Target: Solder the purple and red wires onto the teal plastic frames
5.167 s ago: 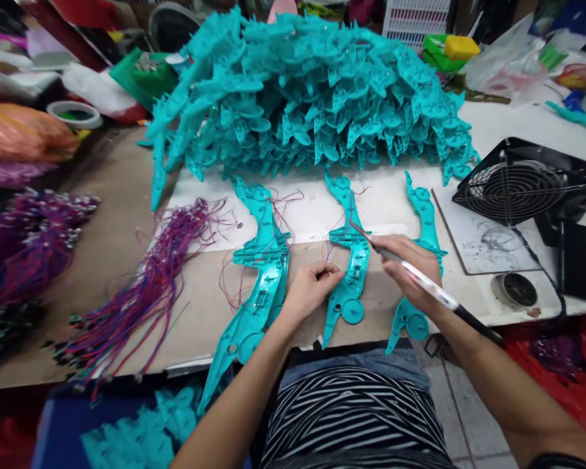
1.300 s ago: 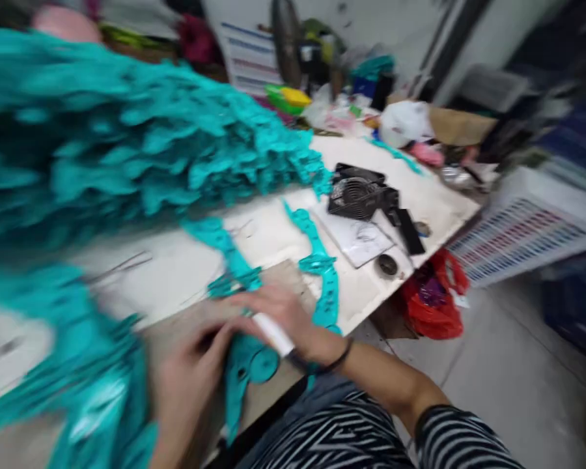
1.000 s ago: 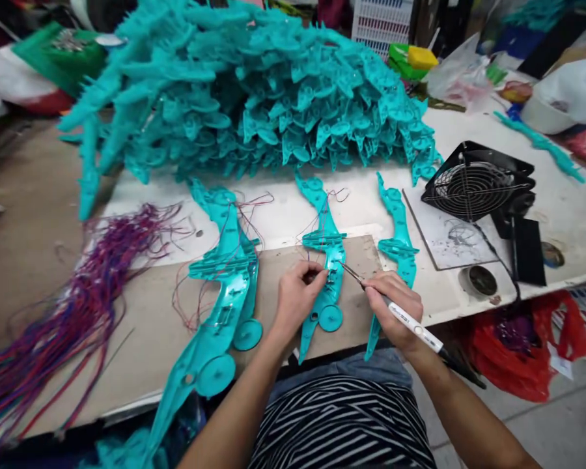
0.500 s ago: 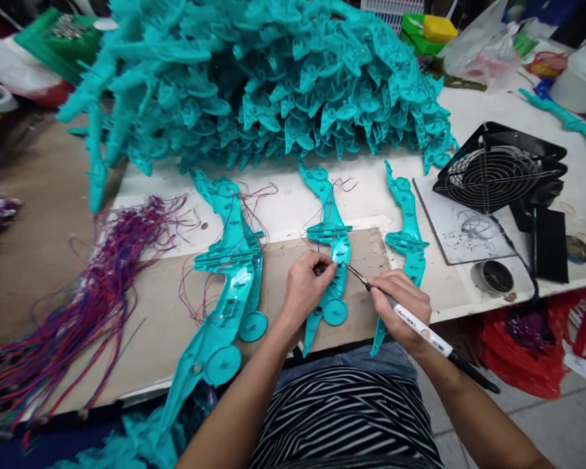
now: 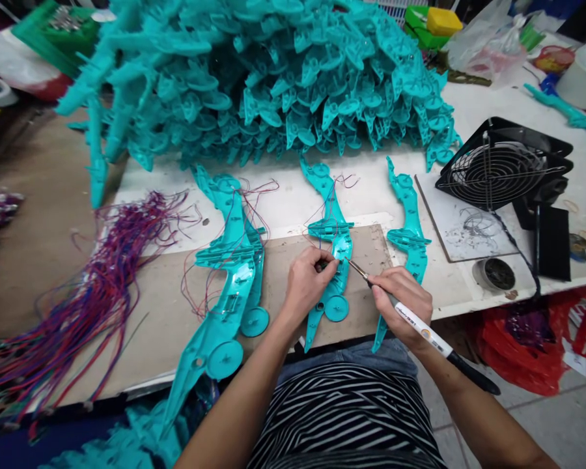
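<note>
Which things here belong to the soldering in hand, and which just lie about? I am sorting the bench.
In use:
left hand
right hand
white pen-shaped soldering iron
teal plastic shell with thin wires

Lying about:
heap of teal plastic shells
bundle of red and purple wires
black square fan

Since five seconds ago the iron (image 5: pixel 422 324) has been drawn back from the upper part of the shell (image 5: pixel 333 246), so that its tip is now set at the shell's middle, just beside the left hand's (image 5: pixel 308 284) fingertips. The right hand (image 5: pixel 401 302) has been lowered towards the table edge with it. Between half a second ago and now, the tip has been brought slightly closer to the left fingers.
</note>
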Tool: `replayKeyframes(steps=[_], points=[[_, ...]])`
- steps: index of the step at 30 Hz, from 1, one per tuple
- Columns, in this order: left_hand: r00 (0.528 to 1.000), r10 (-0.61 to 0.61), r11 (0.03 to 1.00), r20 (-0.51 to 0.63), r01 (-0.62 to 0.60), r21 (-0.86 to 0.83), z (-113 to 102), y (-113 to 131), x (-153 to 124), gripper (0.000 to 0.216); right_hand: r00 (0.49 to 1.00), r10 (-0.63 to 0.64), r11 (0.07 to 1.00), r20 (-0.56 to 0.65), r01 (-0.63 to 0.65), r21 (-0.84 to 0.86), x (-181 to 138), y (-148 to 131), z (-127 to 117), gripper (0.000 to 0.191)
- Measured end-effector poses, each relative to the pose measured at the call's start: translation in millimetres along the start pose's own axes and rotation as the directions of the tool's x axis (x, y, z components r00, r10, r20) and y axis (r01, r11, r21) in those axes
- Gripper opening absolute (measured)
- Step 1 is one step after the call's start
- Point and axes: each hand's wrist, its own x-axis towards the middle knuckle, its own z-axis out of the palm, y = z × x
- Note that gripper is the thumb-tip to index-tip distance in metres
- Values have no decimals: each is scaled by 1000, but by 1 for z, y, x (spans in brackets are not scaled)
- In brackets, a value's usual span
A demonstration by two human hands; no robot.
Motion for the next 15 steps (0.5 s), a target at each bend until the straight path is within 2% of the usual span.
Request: replayKeyframes(steps=[6, 15], points=[[1000, 7, 1000, 1, -7, -19, 0, -1, 0, 7, 1000, 22, 1000, 21, -22, 11, 1, -1, -1, 19], [1000, 6, 1000, -9, -7, -22, 2, -5, 0, 7, 997, 64, 998, -47, -63, 23, 2, -1, -3, 19]])
